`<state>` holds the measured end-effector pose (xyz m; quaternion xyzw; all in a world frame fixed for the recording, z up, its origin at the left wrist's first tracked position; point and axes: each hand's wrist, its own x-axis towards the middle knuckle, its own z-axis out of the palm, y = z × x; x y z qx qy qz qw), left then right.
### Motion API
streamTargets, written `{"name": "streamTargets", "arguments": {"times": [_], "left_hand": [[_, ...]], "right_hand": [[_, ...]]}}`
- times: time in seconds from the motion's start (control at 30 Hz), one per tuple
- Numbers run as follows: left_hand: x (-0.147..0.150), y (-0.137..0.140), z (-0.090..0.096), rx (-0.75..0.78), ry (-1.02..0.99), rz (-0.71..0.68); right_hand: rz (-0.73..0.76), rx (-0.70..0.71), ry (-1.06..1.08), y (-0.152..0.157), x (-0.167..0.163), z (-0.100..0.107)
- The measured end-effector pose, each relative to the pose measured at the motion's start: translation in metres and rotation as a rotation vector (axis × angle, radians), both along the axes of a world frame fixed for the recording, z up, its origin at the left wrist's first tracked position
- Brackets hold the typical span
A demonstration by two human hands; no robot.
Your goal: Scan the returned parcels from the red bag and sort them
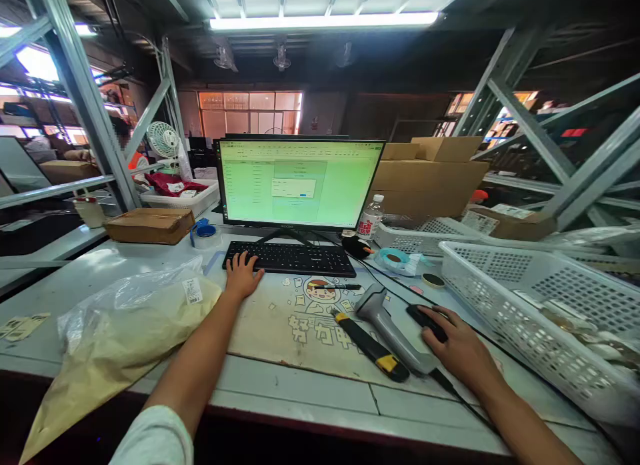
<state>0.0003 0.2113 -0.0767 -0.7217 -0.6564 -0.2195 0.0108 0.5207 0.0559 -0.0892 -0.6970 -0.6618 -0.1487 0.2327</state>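
Observation:
My left hand [242,275] rests with its fingers on the left end of a black keyboard [295,257]. My right hand [459,348] covers a black mouse [424,316] on the desk's right side. A monitor [300,183] with a green-tinted screen and a small dialog box stands behind the keyboard. Between my hands lie a grey barcode scanner [393,328], a yellow and black utility knife [370,347] and a black pen [336,287] on a worn desk mat [305,328].
A clear bag with a cream item and a label [125,321] lies at the left. A white basket [545,305] stands at the right, cardboard boxes [430,175] behind it. A flat box [150,225], tape rolls [205,233] and a water bottle [371,217] flank the monitor.

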Motion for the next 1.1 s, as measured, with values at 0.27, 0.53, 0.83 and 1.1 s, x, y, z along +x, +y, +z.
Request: {"name": "streamTargets", "arguments": {"times": [0.27, 0.53, 0.83, 1.1], "left_hand": [[0.001, -0.004, 0.005, -0.019, 0.005, -0.005], [0.002, -0.003, 0.003, 0.011, -0.005, 0.002], [0.002, -0.002, 0.001, 0.025, -0.004, 0.003], [0.004, -0.003, 0.005, 0.038, 0.002, -0.015]], "right_hand": [[-0.003, -0.077, 0.049, -0.003, -0.007, 0.008], [-0.021, -0.092, 0.051, -0.006, -0.016, 0.017], [-0.009, -0.062, 0.061, -0.005, -0.016, 0.015], [-0.029, -0.068, 0.09, -0.007, -0.019, 0.016]]}}
